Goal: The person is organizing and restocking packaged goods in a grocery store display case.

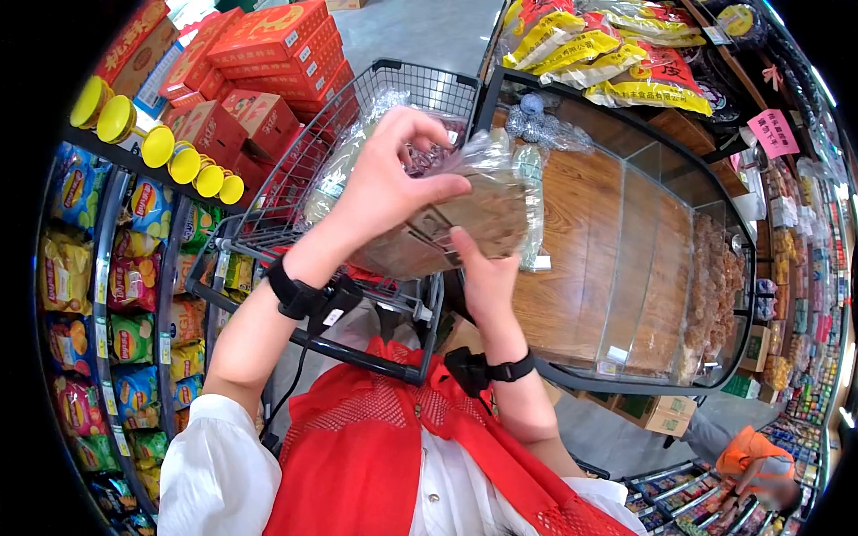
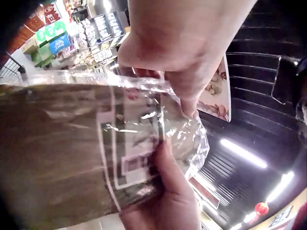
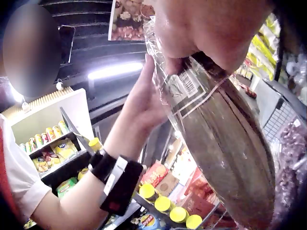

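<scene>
My right hand (image 1: 487,277) grips a clear plastic bag of flat brownish-green leaves (image 1: 487,214), its thumb across the label side. That thumb lies by the white barcode label (image 2: 136,165) in the left wrist view. My left hand (image 1: 393,174) is at the bag's upper end; its thumb reaches to the plastic while the other fingers curve loosely apart from it. In the right wrist view, the left hand (image 3: 146,98) is beside the bag's edge. Below and behind the bag is a black wire shopping cart (image 1: 357,89) with plastic-wrapped goods, some of them purple (image 3: 290,160).
A wood-floored display bin (image 1: 581,241) with clear dividers stands to the right, beneath yellow-and-red sacks (image 1: 648,76). Left are a chip shelf (image 1: 103,295), yellow-lidded jars (image 1: 156,146) and stacked red boxes (image 1: 268,45). A person in an orange vest (image 1: 755,451) is at lower right.
</scene>
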Action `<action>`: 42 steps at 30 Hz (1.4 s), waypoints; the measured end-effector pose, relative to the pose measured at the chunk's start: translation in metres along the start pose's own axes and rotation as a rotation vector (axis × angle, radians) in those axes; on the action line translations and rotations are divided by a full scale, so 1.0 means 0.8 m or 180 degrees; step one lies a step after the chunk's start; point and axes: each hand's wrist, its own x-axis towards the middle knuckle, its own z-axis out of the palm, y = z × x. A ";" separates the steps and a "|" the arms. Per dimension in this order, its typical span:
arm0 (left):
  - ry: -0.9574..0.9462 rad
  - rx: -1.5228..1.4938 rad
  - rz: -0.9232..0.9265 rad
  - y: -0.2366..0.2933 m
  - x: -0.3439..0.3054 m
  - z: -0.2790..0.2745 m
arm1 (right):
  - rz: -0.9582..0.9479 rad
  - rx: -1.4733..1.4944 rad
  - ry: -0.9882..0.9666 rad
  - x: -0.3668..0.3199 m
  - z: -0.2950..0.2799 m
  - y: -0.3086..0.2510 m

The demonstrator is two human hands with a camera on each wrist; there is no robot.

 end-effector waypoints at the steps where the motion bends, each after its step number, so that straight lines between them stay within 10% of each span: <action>1: -0.0054 -0.0424 -0.0018 -0.008 0.005 -0.001 | -0.0077 -0.0019 0.0041 0.006 -0.003 -0.012; 6: -0.1442 -0.1338 0.0315 0.011 0.034 -0.002 | -0.0737 -0.0436 0.0117 0.051 0.003 -0.073; 8: -0.1842 -0.1065 -0.0890 0.012 0.050 -0.001 | -0.0639 -0.0531 0.0045 0.067 0.006 -0.086; 16: 0.1638 -0.2972 -0.1013 -0.042 0.064 -0.048 | -0.1514 -0.1160 0.0850 0.040 -0.039 -0.024; 26: 0.2167 -0.4390 -0.2155 -0.082 0.009 -0.040 | -0.0973 -0.2270 0.1357 0.059 -0.040 0.018; 30: 0.2176 -0.4423 -0.2208 -0.088 -0.005 -0.040 | -0.0177 0.0615 0.0947 0.067 -0.059 0.021; 36: 0.1950 -0.4373 -0.2238 -0.103 -0.016 -0.044 | 0.0271 -0.0263 0.0173 0.060 -0.079 0.051; 42: 0.1736 -0.4334 -0.2526 -0.107 -0.014 -0.016 | 0.1027 0.2780 0.0089 0.024 -0.089 0.060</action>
